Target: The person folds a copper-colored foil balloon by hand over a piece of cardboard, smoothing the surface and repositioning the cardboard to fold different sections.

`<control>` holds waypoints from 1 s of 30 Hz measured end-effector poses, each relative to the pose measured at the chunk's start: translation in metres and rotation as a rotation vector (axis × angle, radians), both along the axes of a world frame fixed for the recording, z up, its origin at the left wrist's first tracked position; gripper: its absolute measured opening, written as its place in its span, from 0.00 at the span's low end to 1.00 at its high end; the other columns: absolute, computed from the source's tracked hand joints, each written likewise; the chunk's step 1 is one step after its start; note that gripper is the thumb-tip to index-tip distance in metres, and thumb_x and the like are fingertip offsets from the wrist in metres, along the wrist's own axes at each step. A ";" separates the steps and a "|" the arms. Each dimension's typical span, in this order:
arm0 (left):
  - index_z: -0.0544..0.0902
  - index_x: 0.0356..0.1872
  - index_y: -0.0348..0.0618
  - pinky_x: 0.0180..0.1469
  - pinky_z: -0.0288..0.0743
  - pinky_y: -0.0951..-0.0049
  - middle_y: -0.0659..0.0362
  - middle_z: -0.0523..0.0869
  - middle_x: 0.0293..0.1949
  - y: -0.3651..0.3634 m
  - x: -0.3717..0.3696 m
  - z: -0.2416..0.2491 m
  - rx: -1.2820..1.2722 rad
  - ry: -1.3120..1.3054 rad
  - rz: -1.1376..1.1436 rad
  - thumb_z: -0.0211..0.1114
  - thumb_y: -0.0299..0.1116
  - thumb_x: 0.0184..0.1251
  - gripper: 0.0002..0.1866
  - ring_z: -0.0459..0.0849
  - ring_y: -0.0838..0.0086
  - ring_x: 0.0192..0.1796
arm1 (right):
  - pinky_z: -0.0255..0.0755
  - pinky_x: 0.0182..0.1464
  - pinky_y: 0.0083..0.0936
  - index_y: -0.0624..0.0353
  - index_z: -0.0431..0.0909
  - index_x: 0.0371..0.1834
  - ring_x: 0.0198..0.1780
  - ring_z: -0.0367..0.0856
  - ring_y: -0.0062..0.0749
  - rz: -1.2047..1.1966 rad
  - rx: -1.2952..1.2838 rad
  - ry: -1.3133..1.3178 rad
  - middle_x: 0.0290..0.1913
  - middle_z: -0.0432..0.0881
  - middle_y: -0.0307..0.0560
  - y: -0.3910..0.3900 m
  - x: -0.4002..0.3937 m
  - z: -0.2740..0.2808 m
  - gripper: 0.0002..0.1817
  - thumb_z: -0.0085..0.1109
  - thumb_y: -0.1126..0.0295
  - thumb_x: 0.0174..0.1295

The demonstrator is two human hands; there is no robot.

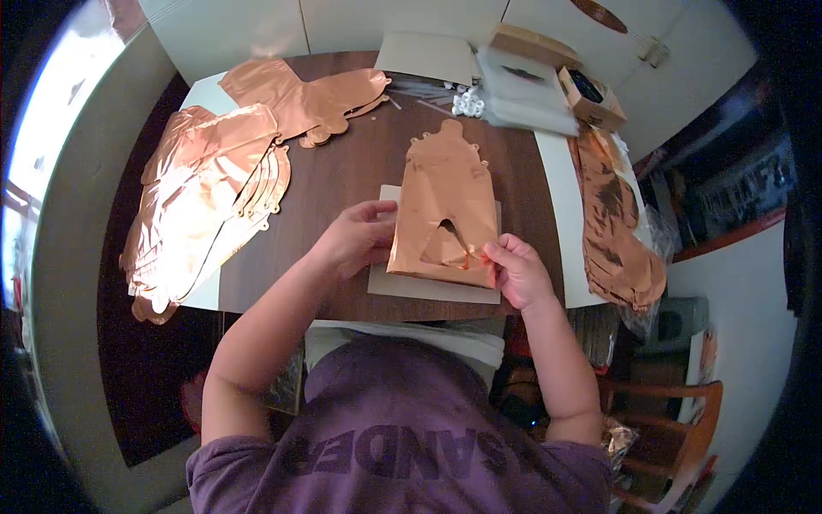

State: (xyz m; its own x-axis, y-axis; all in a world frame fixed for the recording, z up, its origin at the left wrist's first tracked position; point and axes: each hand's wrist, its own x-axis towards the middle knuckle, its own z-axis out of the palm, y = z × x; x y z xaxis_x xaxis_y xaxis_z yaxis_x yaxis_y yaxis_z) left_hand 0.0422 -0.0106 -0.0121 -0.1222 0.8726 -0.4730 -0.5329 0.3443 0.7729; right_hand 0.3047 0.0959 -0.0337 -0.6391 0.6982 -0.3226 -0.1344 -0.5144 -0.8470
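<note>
A copper-coloured foil balloon (445, 193), flat and folded, lies in front of me over a pale card (411, 287). Small tabs stick out along its upper edges, and a dark gap shows in its lower middle. My right hand (521, 270) pinches the balloon's lower right corner between thumb and fingers. At the left edge is my left hand (360, 238), its fingers apart and curved beside the foil. Some of its fingertips are hard to make out there.
More flat copper foil balloons (201, 188) lie piled on the left, with others (621, 231) on the right side. Toward the back are white rings (468, 103), clear plastic bags (527, 90), a pale sheet (428, 56) and a small cardboard box (592, 98). A wooden chair (676, 428) stands lower right.
</note>
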 end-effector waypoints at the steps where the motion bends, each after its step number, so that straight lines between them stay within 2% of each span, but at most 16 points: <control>1: 0.70 0.64 0.31 0.51 0.84 0.65 0.48 0.85 0.51 0.001 0.002 0.008 -0.008 0.016 0.002 0.64 0.28 0.71 0.24 0.88 0.64 0.48 | 0.74 0.41 0.21 0.55 0.78 0.34 0.34 0.80 0.21 0.000 0.007 -0.011 0.33 0.84 0.38 0.000 -0.001 0.000 0.06 0.66 0.69 0.66; 5: 0.71 0.63 0.30 0.51 0.84 0.64 0.47 0.85 0.51 0.009 -0.002 0.001 0.027 -0.009 -0.012 0.66 0.26 0.68 0.25 0.88 0.63 0.48 | 0.75 0.42 0.21 0.56 0.79 0.35 0.34 0.81 0.21 0.021 0.051 -0.038 0.33 0.85 0.39 -0.001 -0.001 0.002 0.06 0.67 0.68 0.66; 8: 0.64 0.70 0.30 0.44 0.85 0.70 0.48 0.85 0.49 0.015 -0.005 -0.017 0.123 0.059 -0.083 0.68 0.21 0.63 0.34 0.89 0.67 0.44 | 0.75 0.41 0.21 0.57 0.79 0.36 0.35 0.82 0.22 0.007 0.068 -0.058 0.34 0.86 0.39 -0.001 0.000 -0.001 0.06 0.66 0.68 0.66; 11: 0.66 0.69 0.29 0.47 0.83 0.71 0.48 0.86 0.48 0.020 -0.005 -0.038 0.189 0.197 -0.031 0.68 0.19 0.60 0.35 0.88 0.68 0.46 | 0.75 0.40 0.20 0.58 0.79 0.34 0.35 0.82 0.20 0.016 0.119 -0.115 0.34 0.85 0.39 -0.002 -0.001 0.004 0.07 0.64 0.69 0.68; 14: 0.68 0.68 0.28 0.50 0.81 0.72 0.49 0.86 0.47 0.017 0.003 -0.028 0.132 0.475 -0.008 0.68 0.21 0.61 0.33 0.86 0.70 0.48 | 0.75 0.39 0.24 0.60 0.79 0.30 0.34 0.82 0.25 0.002 0.423 -0.536 0.33 0.85 0.44 -0.007 -0.006 0.023 0.11 0.64 0.66 0.68; 17: 0.69 0.67 0.29 0.53 0.79 0.72 0.51 0.86 0.47 0.015 0.005 -0.034 0.166 0.557 0.010 0.69 0.23 0.62 0.32 0.85 0.71 0.50 | 0.75 0.37 0.31 0.62 0.79 0.27 0.30 0.82 0.35 -0.060 1.123 -0.856 0.31 0.84 0.50 -0.009 -0.006 0.018 0.15 0.66 0.61 0.65; 20: 0.70 0.67 0.30 0.51 0.80 0.72 0.53 0.86 0.47 0.015 0.006 -0.047 0.237 0.685 0.035 0.69 0.25 0.62 0.32 0.85 0.72 0.49 | 0.73 0.34 0.37 0.61 0.80 0.27 0.26 0.80 0.45 -0.049 1.069 -0.917 0.28 0.83 0.54 -0.018 -0.007 0.021 0.17 0.68 0.57 0.62; 23: 0.70 0.67 0.31 0.50 0.80 0.74 0.53 0.86 0.47 0.013 0.008 -0.047 0.225 0.736 0.035 0.70 0.26 0.61 0.32 0.86 0.73 0.47 | 0.72 0.30 0.35 0.62 0.81 0.29 0.23 0.78 0.37 0.148 0.859 -0.909 0.23 0.82 0.48 -0.017 0.001 0.036 0.17 0.66 0.57 0.64; 26: 0.70 0.68 0.31 0.49 0.80 0.75 0.53 0.86 0.47 0.011 0.014 -0.045 0.203 0.600 0.091 0.71 0.25 0.61 0.33 0.86 0.73 0.46 | 0.67 0.27 0.22 0.62 0.82 0.30 0.22 0.74 0.19 0.301 0.540 -0.791 0.21 0.81 0.39 -0.010 0.010 0.037 0.13 0.65 0.62 0.66; 30: 0.69 0.69 0.31 0.48 0.80 0.76 0.53 0.86 0.48 0.010 0.028 -0.029 0.158 0.637 0.174 0.70 0.24 0.60 0.34 0.86 0.74 0.45 | 0.63 0.23 0.16 0.60 0.81 0.30 0.20 0.71 0.13 0.438 0.409 -0.789 0.20 0.79 0.35 -0.004 0.015 0.049 0.12 0.64 0.63 0.67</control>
